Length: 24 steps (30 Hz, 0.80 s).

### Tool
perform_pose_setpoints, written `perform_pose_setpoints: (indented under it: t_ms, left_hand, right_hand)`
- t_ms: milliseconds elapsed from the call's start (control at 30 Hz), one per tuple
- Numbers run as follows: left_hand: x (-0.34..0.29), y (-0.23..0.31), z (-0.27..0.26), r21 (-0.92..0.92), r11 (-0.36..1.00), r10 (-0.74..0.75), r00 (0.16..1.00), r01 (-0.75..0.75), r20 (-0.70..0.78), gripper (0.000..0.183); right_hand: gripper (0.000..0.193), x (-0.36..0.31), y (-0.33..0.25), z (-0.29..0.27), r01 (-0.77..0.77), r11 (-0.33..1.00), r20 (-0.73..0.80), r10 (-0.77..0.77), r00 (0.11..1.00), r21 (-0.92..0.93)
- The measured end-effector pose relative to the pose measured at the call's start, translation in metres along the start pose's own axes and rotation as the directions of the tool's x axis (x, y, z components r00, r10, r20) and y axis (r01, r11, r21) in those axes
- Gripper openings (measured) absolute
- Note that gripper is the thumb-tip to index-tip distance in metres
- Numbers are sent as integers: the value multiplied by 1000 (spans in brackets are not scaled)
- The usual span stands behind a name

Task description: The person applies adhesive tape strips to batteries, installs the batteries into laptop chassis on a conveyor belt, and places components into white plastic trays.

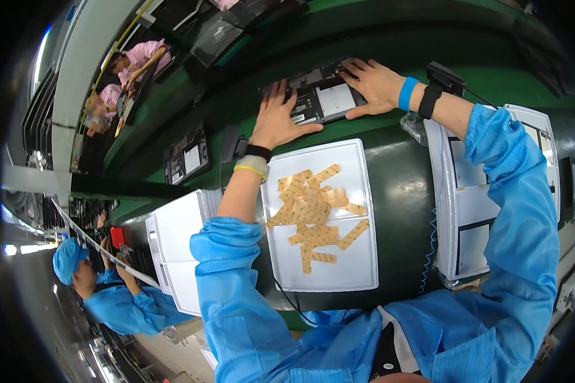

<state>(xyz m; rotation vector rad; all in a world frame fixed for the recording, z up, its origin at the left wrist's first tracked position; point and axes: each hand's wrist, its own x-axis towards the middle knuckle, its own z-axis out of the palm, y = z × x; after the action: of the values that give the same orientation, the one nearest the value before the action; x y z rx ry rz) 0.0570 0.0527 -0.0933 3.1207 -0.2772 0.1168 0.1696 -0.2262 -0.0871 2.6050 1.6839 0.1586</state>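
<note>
An opened black laptop base (308, 104), with its inner parts and a white-labelled battery (336, 101) exposed, lies on the green work surface in front of me. My left hand (278, 121) rests on its left end, fingers spread and thumb stretched toward the near edge. On the right end lies my right hand (378, 88), its fingers also spread and pressed flat. Neither hand grips anything. Nearer to me, a white tray (364, 271) holds a loose heap of tan adhesive strips (306, 204) with green marks.
White trays with black-framed panels (473, 246) are stacked at the right, beside crumpled clear plastic (413, 127). Another opened laptop base (186, 156) lies at the left, beyond stacked white trays (176, 246). A co-worker in blue (131, 306) works at far left; others in pink (140, 57) sit across.
</note>
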Motion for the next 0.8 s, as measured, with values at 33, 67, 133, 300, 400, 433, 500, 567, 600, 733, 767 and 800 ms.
perform_pose_setpoints:
  t_ms: [33,67,133,300,400,433,500,567,600,733,767,800]
  left_hand:
    - [-1,5,1,37,999,20,999,-19,-41,120]
    - [1,11,0,78,997,25,999,-22,-36,118]
    - [-6,3,21,3,1000,-5,996,5,-85,117]
    - [-10,3,24,-41,999,-22,990,16,-143,111]
    - [-23,-1,39,-89,996,-18,966,-6,-259,105]
    - [-31,-7,42,-83,996,-5,964,-17,-265,105]
    - [-32,-7,40,-38,997,-74,987,69,-143,111]
    - [-29,6,26,-73,989,-129,991,126,-33,115]
    - [-27,8,19,-74,985,-155,988,155,3,115]
    - [-29,19,6,-20,968,-248,966,250,67,110]
    - [-32,20,-4,-13,969,-244,968,245,53,110]
    - [-36,19,-13,-116,962,-239,967,248,89,107]
  right_hand:
    - [105,6,-9,3,-55,994,-19,53,998,-97]
    - [105,8,-13,0,-118,972,-46,111,993,-204]
    - [102,19,-32,10,-47,979,-61,36,998,-199]
    - [92,23,-29,19,48,993,-159,-66,985,-109]
    - [87,20,-32,26,114,993,-188,-115,975,-17]
    - [86,17,-35,27,153,988,-197,-149,969,7]
    - [81,12,-35,28,159,987,-72,-158,985,6]
    - [72,10,-28,30,130,984,-69,-123,990,119]
    - [72,14,-29,24,109,985,-98,-97,991,132]
    - [79,21,-29,16,74,975,-26,-70,997,207]
    - [79,19,-30,14,72,978,-38,-66,997,197]
    - [79,16,-30,14,51,973,-54,-40,998,226]
